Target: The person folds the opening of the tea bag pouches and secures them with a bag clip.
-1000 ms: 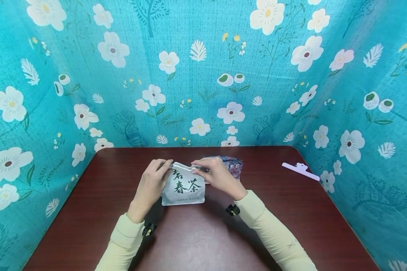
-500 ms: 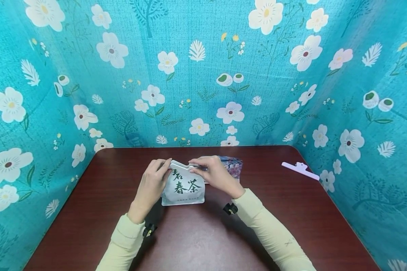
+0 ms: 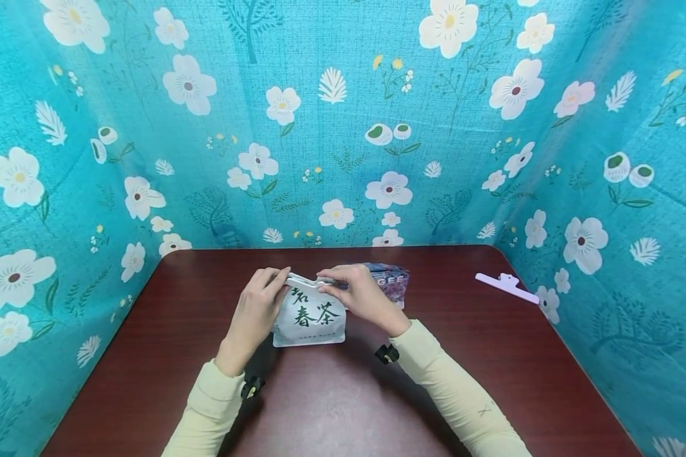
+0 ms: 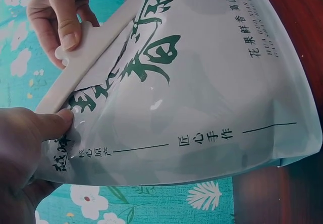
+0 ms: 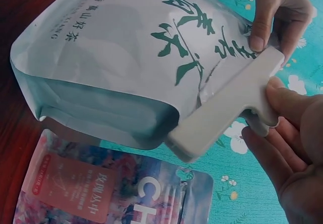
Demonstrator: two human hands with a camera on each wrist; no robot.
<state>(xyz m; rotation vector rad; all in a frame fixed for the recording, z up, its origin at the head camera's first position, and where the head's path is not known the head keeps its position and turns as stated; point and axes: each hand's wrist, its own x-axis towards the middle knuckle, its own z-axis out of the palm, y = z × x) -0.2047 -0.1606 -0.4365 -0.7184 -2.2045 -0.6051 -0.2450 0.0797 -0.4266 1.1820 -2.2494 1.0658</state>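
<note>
A white tea bag [image 3: 309,320] with green Chinese lettering stands on the table in the head view. Across its folded top lies a white bag clip [image 5: 222,110], seen closely in both wrist views. My left hand [image 3: 257,304] pinches the bag's top left corner, thumb on the front beside the clip's end. With thumb and fingers, my right hand [image 3: 363,293] pinches the clip's handle tabs [image 4: 75,40]. In the right wrist view, the clip's near end reaches past the bag's edge.
Behind my right hand stands a colourful printed pouch [image 3: 394,285], partly hidden. A lilac clip [image 3: 505,287] lies at the right on the dark red table [image 3: 166,355]. Blue floral cloth [image 3: 343,127] hangs round the table's back and sides.
My right hand has shifted slightly left at the bag's top, uncovering a little more of the printed pouch. My left hand stays on the corner, nearly still.
</note>
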